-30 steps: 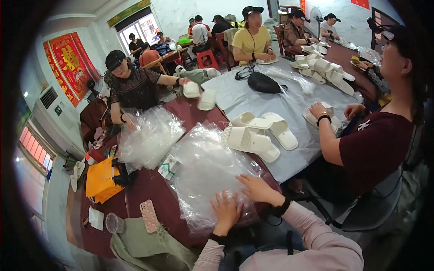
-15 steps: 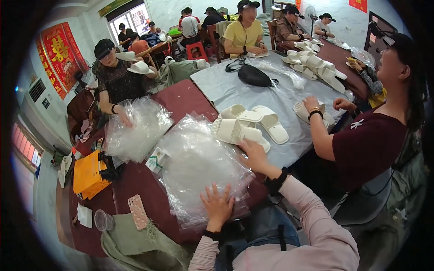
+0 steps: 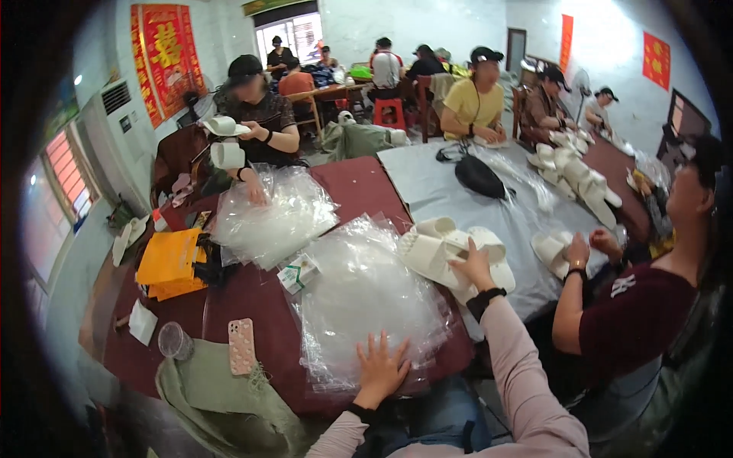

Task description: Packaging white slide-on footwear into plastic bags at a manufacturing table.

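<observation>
Looking down from the head camera, we judged it best to pin the stack of clear plastic bags [image 3: 366, 298] flat while lifting one slipper cleanly. Our left hand [image 3: 379, 368] lay spread, fingers wide, on the stack's near edge. Our right hand [image 3: 473, 267] rested on the white slippers [image 3: 439, 248], just beyond the bags on the worktop [image 3: 252, 305]; we could not tell whether it gripped.
</observation>
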A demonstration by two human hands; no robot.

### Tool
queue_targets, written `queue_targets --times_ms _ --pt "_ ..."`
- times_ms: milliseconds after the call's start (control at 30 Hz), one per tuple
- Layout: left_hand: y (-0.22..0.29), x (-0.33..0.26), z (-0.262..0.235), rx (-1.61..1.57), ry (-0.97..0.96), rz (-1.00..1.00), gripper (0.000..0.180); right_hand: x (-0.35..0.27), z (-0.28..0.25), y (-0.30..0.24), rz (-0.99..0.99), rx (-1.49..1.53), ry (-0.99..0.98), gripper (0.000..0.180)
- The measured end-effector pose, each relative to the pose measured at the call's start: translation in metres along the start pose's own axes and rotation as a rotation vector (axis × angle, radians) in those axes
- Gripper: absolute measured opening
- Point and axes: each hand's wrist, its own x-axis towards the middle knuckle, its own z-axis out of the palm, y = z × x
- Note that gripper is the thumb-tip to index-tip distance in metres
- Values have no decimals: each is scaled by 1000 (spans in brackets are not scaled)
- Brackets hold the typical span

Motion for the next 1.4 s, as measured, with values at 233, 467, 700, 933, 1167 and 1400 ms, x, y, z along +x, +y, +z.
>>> queue_targets --times_ms 233,467,700,933,1167,1400 --pt "-4 -2 5 28 -26 -1 53 2 15 16 28 548 -11 86" --pt "2 6 6 4 -18 9 54 8 12 29 -112 485 199 60" --pt "2 3 7 -15 -16 -1 54 -14 -5 6 38 634 401 42" --pt "6 6 8 -7 -29 24 52 -21 -35 29 -75 379 554 34" --pt "3 4 6 12 16 18 52 -46 -52 31 -40 165 540 30" --pt "3 4 4 5 18 13 51 -57 -67 7 -253 93 680 24"
